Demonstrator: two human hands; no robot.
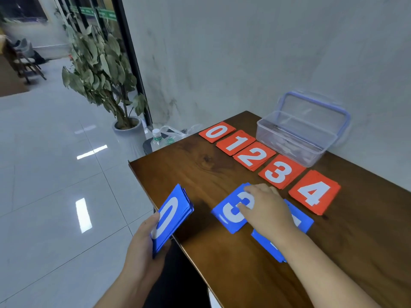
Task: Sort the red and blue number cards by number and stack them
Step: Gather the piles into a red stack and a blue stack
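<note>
Red number cards lie in a diagonal row on the wooden table (200, 165): red 0 (216, 131), red 1 (235, 143), red 2 (253, 156), red 3 (279, 172) and red 4 (313, 195), several as small stacks. My left hand (142, 243) grips a stack of blue cards (172, 217) with a 0 on top, held off the table's left edge. My right hand (266, 207) rests flat on a blue 3 card (233, 210). Two more blue cards, one (300, 218) to the right and one (266, 245) below, are partly hidden under my right forearm.
A clear plastic box (293, 138) with its lid up stands at the table's back right by the wall. A potted plant (104, 70), a water bottle (158, 140) and a plastic bag sit on the floor side beyond the table's left edge.
</note>
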